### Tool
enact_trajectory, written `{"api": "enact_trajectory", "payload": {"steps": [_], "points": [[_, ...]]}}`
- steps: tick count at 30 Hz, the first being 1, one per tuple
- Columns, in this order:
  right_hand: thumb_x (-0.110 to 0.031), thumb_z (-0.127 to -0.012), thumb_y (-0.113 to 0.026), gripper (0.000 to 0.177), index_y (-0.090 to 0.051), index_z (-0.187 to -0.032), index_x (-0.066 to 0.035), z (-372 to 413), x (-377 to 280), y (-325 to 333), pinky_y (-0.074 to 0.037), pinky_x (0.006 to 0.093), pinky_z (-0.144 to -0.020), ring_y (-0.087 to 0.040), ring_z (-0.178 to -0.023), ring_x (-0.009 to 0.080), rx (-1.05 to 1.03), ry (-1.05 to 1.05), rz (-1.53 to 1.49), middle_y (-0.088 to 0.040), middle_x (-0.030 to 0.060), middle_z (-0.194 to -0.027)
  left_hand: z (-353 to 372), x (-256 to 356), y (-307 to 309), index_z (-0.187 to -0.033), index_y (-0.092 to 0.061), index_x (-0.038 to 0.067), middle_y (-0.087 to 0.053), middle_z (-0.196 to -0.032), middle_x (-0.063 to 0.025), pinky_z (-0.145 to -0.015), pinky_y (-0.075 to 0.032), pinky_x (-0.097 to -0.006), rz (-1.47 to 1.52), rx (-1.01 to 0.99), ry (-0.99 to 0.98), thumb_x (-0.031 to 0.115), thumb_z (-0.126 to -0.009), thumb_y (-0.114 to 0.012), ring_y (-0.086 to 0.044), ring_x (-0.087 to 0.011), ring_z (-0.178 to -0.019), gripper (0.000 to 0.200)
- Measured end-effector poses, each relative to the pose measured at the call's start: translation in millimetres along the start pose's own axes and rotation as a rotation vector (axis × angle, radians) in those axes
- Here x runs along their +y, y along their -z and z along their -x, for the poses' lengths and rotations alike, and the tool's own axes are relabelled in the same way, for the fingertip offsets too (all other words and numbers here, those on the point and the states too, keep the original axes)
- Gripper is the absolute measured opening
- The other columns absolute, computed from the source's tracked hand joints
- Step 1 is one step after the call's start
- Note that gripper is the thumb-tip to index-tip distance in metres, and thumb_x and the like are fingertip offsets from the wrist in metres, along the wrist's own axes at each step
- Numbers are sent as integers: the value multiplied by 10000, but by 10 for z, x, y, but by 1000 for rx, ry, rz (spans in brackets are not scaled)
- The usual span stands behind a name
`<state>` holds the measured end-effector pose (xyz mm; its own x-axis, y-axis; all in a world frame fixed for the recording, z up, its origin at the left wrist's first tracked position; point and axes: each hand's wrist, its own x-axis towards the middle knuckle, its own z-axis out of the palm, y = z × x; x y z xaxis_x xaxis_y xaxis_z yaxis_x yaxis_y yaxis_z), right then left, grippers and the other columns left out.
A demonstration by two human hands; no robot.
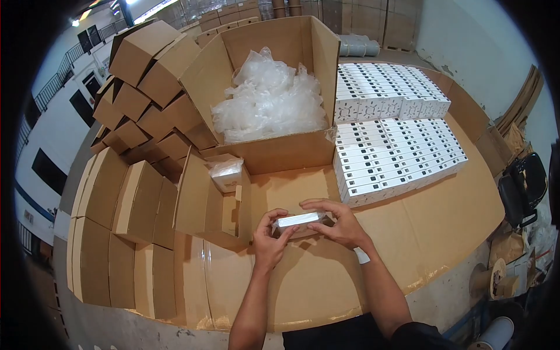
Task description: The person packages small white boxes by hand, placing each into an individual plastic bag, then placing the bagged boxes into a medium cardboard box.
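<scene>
Between my two hands is a small white box in a clear plastic bag, held just above the cardboard-covered table. My left hand grips its left end, with thumb and fingers closed on the wrapping. On the right end, my right hand has its fingers over the far edge and its thumb at the near side. Left of my hands stands an open carton, with a bagged white box inside it at the far end.
A large carton full of clear plastic bags stands behind. White boxes lie in stacked rows at the right. Open brown cartons are piled at the far left, with closed ones nearer. A black chair stands beyond the right edge.
</scene>
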<state>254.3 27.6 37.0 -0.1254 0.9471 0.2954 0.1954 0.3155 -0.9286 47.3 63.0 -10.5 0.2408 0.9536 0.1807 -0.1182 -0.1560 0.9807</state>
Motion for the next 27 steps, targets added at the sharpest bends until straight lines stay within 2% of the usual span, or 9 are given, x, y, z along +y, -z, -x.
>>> {"api": "enact_trajectory", "payload": {"steps": [3,8,11,16,19,22,24,25,27], "points": [[-1,-853,-759,344,-709,-1190,-49,9,20,8,-519,339,-994,-645,-1166,201,7,-136,-38,-709,88,-1196,-7,-25,-10,-1222,-592,2,-666,-1104,-67,-933,-510,-276,21,4,-12,-70,-865,-757,-628,-144,-1058,399],[-41,-846,-783,311,-731,-1151,-60,16,16,14,-511,259,-750,-617,-868,107,76,-69,154,-725,36,-1062,-11,-18,-28,-1240,-590,9,-658,-1110,-56,-908,-513,-267,21,11,6,-24,-882,-763,-625,-131,-1033,400],[-69,-838,-794,326,-739,-1159,-88,15,64,0,-496,261,-660,-625,-794,143,101,-72,171,-730,51,-1057,8,-14,-29,-1273,-577,21,-652,-1105,-45,-880,-512,-255,21,16,10,12,-900,-761,-620,-119,-1014,417],[-50,-859,-771,308,-728,-1163,-64,23,75,10,-521,266,-647,-644,-742,149,63,-90,166,-733,63,-1019,49,-110,26,-1310,-547,27,-628,-1130,-54,-871,-503,-247,41,-4,41,17,-917,-739,-602,-109,-1011,438],[-25,-873,-750,293,-721,-1164,-52,10,58,3,-559,281,-687,-674,-779,152,69,-57,181,-732,74,-1014,81,-33,7,-1373,-501,28,-626,-1165,-102,-899,-516,-289,-46,-21,84,50,-893,-770,-620,-155,-1032,551],[-4,-885,-733,287,-712,-1169,-37,15,68,-20,-593,297,-736,-696,-834,155,119,-38,173,-727,84,-1027,274,84,-49,-1467,-418,33,-556,-1319,-187,-1041,-466,-375,-258,85,43,61,-876,-781,-566,-254,-1216,694],[5,-891,-726,286,-705,-1174,-26,3,116,-49,-605,303,-753,-702,-854,157,151,-28,159,-724,89,-1035,506,11,11,-1511,-365,38,-487,-1416,-291,-1123,-402,-460,-420,151,-134,66,-833,-787,-508,-372,-1318,799],[11,-897,-719,284,-696,-1179,-11,3,145,-63,-609,307,-749,-699,-866,156,189,-70,77,-720,93,-1048,635,30,63,-1511,-365,38,-487,-1416,-291,-1123,-402,-460,-421,162,-131,66,-833,-787,-508,-372,-1318,799],[30,-913,-701,292,-667,-1203,18,-4,159,-89,-602,298,-752,-681,-906,141,237,-128,-15,-702,89,-1070,916,155,163,-1509,-394,42,-400,-1514,-277,-1170,-330,-521,-877,-21,-173,161,-858,-758,-385,-430,-1414,755]]}}
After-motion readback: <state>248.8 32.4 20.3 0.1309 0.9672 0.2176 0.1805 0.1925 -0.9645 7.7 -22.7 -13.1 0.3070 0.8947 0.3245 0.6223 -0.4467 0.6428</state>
